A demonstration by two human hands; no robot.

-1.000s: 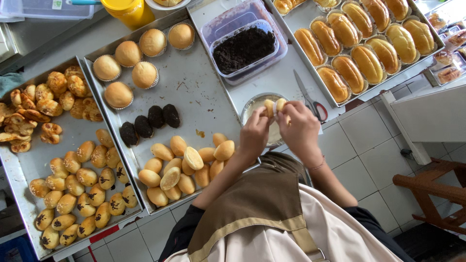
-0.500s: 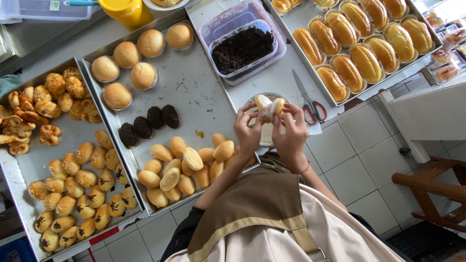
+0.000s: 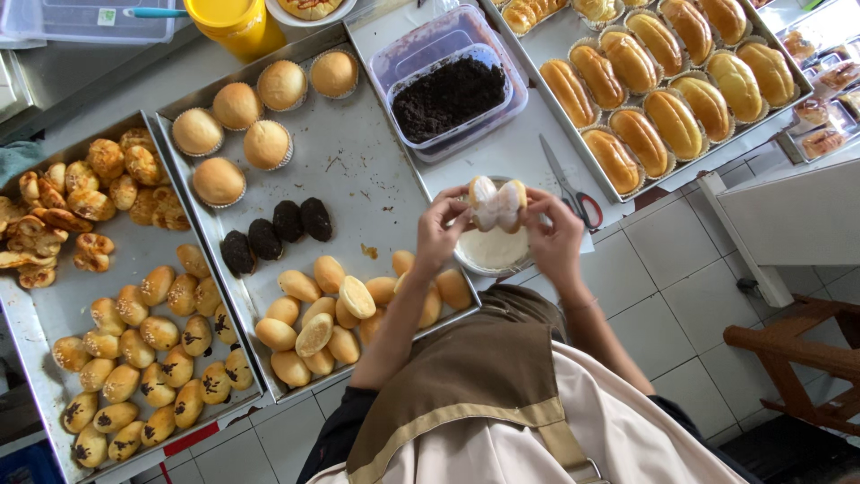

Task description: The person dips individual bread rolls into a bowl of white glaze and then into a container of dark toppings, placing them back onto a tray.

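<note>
Both my hands hold one small split bun (image 3: 498,203) spread open, its white cream filling facing up. My left hand (image 3: 441,226) grips its left half and my right hand (image 3: 554,235) grips its right half. The bun hovers just above a small round bowl of white cream (image 3: 493,252) on the counter. Left of my left arm lies a heap of plain golden buns (image 3: 340,309) on a metal tray (image 3: 358,170), with three dark chocolate-coated buns (image 3: 276,233) beside them.
A plastic tub of dark crumbs (image 3: 448,94) sits beyond the bowl. Scissors (image 3: 570,185) lie right of it. A tray of long glazed rolls (image 3: 667,85) is at the far right, a tray of small pastries (image 3: 125,296) at the left. A wooden stool (image 3: 793,354) stands lower right.
My hands lifted the bun out of the cream bowl and pulled its halves apart, showing the white filling.
</note>
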